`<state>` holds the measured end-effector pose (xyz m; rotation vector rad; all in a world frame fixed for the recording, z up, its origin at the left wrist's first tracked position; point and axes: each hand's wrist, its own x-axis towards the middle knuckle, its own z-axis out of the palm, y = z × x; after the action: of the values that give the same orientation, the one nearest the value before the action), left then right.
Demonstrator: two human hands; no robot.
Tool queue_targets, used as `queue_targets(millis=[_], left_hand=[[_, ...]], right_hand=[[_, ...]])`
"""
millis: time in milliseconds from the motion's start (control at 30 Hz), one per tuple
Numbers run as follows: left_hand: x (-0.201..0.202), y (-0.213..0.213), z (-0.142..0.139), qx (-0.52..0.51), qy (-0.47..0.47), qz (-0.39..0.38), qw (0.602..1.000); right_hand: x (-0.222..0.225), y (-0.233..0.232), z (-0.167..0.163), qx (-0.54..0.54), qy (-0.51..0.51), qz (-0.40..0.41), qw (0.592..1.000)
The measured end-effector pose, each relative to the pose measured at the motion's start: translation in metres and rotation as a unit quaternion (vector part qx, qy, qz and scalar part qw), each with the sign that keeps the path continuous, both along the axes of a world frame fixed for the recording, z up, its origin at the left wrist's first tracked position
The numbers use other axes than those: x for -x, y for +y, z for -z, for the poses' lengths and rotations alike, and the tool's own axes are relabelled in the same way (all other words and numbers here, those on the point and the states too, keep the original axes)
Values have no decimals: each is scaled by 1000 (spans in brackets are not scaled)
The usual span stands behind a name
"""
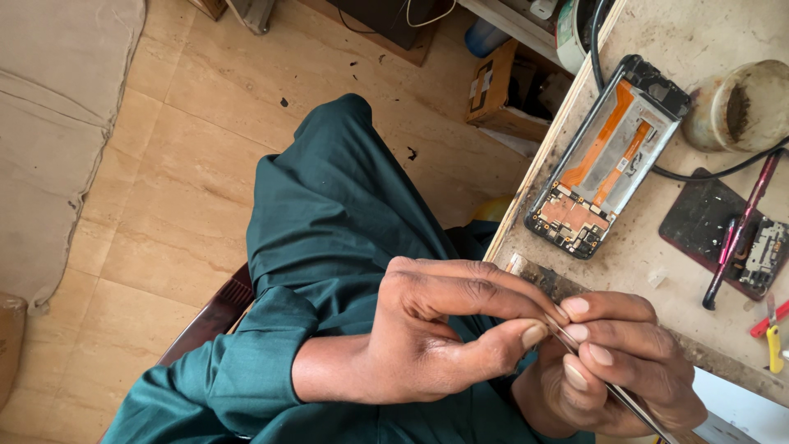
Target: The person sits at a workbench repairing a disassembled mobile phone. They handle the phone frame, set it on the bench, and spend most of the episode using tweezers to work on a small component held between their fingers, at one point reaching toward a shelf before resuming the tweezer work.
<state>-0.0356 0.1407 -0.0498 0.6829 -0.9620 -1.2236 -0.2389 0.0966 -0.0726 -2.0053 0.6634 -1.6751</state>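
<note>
Both hands pinch at the tweezers' tip

The right hand point(625, 370) grips thin metal tweezers point(620, 396); left hand point(444, 325) fingertips pinch closed at their tip, just below the opened phone point(604, 160). A slip could drop whatever tiny part sits hidden between the fingertips.

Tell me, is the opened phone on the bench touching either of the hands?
Apart. In the head view the opened phone lies on the bench, with bare benchtop showing between it and both the left hand and right hand.
</note>
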Motion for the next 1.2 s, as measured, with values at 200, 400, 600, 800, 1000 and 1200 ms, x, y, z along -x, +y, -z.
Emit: queue_targets(millis=[200, 400, 600, 800, 1000, 1200], left_hand=[[-1, -2, -4, -22, -2, 10, 1000], [1, 0, -1, 3, -4, -5, 1000], [3, 2, 2, 1, 0, -7, 1000], [2, 1, 0, 4, -5, -7, 1000], [2, 0, -2, -8, 3, 2, 1000], [2, 1, 1, 1, 10, 4, 1000]], right_hand=[[9, 3, 0, -15, 29, -16, 999], [16, 7, 6, -11, 44, -7, 999], [20, 10, 3, -31, 70, -12, 997], [11, 10, 6, -12, 41, 25, 999], [7, 8, 3, -17, 17, 11, 1000], [6, 5, 3, -17, -8, -6, 1000]])
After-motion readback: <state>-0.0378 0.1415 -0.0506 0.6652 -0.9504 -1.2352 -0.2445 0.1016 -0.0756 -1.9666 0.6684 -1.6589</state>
